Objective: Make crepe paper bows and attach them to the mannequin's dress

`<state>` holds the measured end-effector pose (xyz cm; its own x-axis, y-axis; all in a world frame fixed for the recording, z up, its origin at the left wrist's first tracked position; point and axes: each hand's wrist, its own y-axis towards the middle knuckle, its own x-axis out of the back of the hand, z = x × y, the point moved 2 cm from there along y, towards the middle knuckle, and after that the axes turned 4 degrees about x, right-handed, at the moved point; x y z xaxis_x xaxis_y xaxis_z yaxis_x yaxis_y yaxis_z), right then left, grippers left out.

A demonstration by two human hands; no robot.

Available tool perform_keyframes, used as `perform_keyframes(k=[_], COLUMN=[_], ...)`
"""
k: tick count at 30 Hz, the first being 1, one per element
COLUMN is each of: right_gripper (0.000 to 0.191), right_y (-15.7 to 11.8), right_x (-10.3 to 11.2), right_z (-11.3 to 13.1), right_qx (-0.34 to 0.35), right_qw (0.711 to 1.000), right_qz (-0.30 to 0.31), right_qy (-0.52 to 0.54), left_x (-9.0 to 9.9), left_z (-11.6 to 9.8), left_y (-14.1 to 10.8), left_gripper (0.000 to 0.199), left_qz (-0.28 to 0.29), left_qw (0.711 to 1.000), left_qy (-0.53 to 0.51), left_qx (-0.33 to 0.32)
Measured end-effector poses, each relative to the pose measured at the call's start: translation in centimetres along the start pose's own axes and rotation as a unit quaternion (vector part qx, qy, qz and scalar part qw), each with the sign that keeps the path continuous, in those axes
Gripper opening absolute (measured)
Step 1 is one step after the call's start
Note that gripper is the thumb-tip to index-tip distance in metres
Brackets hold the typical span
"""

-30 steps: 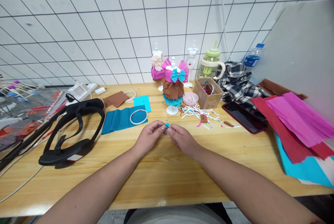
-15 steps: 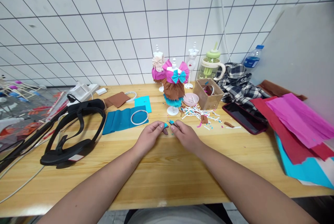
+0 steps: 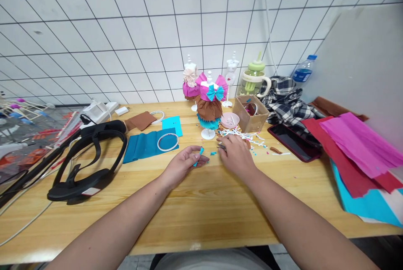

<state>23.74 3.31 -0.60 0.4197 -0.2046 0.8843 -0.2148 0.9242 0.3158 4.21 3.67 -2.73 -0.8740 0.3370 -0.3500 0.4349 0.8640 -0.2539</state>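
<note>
Between the thumb and fingers of my left hand [image 3: 185, 161] is a small folded strip of turquoise paper [image 3: 199, 156]. My right hand [image 3: 236, 155] is palm down at the edge of the scraps, fingers curled over a small pointed metal tool [image 3: 222, 147]; its handle is hidden beneath the hand. A tiny turquoise scrap [image 3: 213, 153] lies on the table between my hands. Just behind them stands a mini dress form [image 3: 209, 112] in a pink bodice, a turquoise bow, a brown skirt and a teal fringe.
White and coloured paper scraps [image 3: 258, 137], a pink dish [image 3: 229, 120] and a cardboard box [image 3: 251, 119] are right of the form. A phone [image 3: 294, 142] and crepe sheets [image 3: 362, 144] lie farther right. Teal paper [image 3: 141, 146] and a black headset [image 3: 88, 161] are left.
My hands have come apart. My right hand has moved right and forward, turning palm down by the scraps. The turquoise strip in my left hand shows more fully, and a scrap lies between the hands.
</note>
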Motion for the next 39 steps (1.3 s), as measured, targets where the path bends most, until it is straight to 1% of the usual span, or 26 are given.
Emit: perform_keyframes(k=[1, 2, 4, 5, 6, 7, 8, 10, 11, 12, 14, 17, 19, 23, 24, 26, 29, 33, 39], right_gripper=[0.027, 0.026, 0.026, 0.026, 0.028, 0.030, 0.032, 0.041, 0.044, 0.046, 0.039, 0.025, 0.024, 0.020, 0.018, 0.015, 0.012, 0.014, 0.016], right_y=[0.0, -0.1, -0.4, -0.5, -0.6, -0.6, -0.5, -0.3, -0.2, -0.1, 0.0, -0.1, -0.2, -0.3, -0.3, -0.2, -0.2, -0.2, -0.2], right_x=[0.0, -0.2, -1.0, -1.4, -1.8, -2.0, -2.0, -1.6, -1.3, -0.9, -0.5, -0.7, -1.4, -2.8, -3.0, -3.1, -3.1, -3.3, -3.7], right_z=[0.4, 0.9, 1.6, 1.7, 1.8, 1.6, 1.3, 0.6, 0.4, 0.2, 0.3, 1.1, 1.7, 2.0, 1.9, 1.8, 1.9, 2.2, 2.1], right_qx=[0.028, 0.060, 0.112, 0.124, 0.124, 0.113, 0.094, 0.058, 0.045, 0.037, 0.031, 0.023, 0.004, -0.049, -0.059, -0.080, -0.089, -0.086, -0.101], right_qw=[0.999, 0.995, 0.977, 0.967, 0.962, 0.965, 0.975, 0.993, 0.996, 0.996, 0.991, 0.970, 0.952, 0.908, 0.899, 0.890, 0.891, 0.884, 0.878], right_qz=[0.005, 0.031, 0.112, 0.151, 0.174, 0.173, 0.148, 0.059, 0.016, -0.014, -0.037, -0.028, -0.013, 0.013, 0.019, 0.029, 0.038, 0.045, 0.046], right_qy=[0.036, 0.074, 0.141, 0.162, 0.169, 0.160, 0.137, 0.083, 0.071, 0.076, 0.128, 0.240, 0.305, 0.415, 0.434, 0.448, 0.443, 0.458, 0.465], left_x=[0.0, 0.0, 0.2, 0.3, 0.4, 0.5, 0.6, 0.8, 0.9, 0.9, 1.0, 0.8, 0.6, 0.1, 0.0, -0.1, -0.2, 0.0, 0.4], left_z=[0.0, -0.1, -0.4, -0.5, -0.7, -0.8, -0.9, -1.0, -1.0, -0.9, -0.7, -0.2, 0.0, 0.0, 0.0, 0.0, -0.1, -0.4, -1.1], left_y=[0.0, 0.0, 0.1, 0.1, 0.1, 0.1, 0.1, 0.1, 0.2, 0.2, 0.3, 0.3, 0.2, 0.1, 0.1, 0.0, 0.0, -0.1, -0.3], left_gripper=[0.037, 0.036, 0.035, 0.035, 0.035, 0.035, 0.034, 0.034, 0.033, 0.033, 0.032, 0.031, 0.031, 0.034, 0.035, 0.036, 0.037, 0.034, 0.028], left_qz=[-0.007, -0.016, -0.041, -0.055, -0.068, -0.078, -0.087, -0.095, -0.097, -0.098, -0.094, -0.055, -0.028, -0.009, -0.006, -0.006, -0.007, -0.032, -0.113], left_qw=[1.000, 1.000, 0.999, 0.998, 0.997, 0.996, 0.995, 0.994, 0.993, 0.993, 0.994, 0.998, 0.999, 0.997, 0.995, 0.992, 0.987, 0.980, 0.972], left_qy=[-0.002, -0.004, -0.008, -0.015, -0.024, -0.035, -0.044, -0.056, -0.057, -0.056, -0.047, -0.006, 0.028, 0.082, 0.098, 0.128, 0.154, 0.186, 0.183], left_qx=[-0.007, -0.014, -0.025, -0.027, -0.028, -0.027, -0.027, -0.025, -0.024, -0.023, -0.020, -0.013, -0.008, -0.010, -0.013, -0.021, -0.036, -0.060, -0.093])
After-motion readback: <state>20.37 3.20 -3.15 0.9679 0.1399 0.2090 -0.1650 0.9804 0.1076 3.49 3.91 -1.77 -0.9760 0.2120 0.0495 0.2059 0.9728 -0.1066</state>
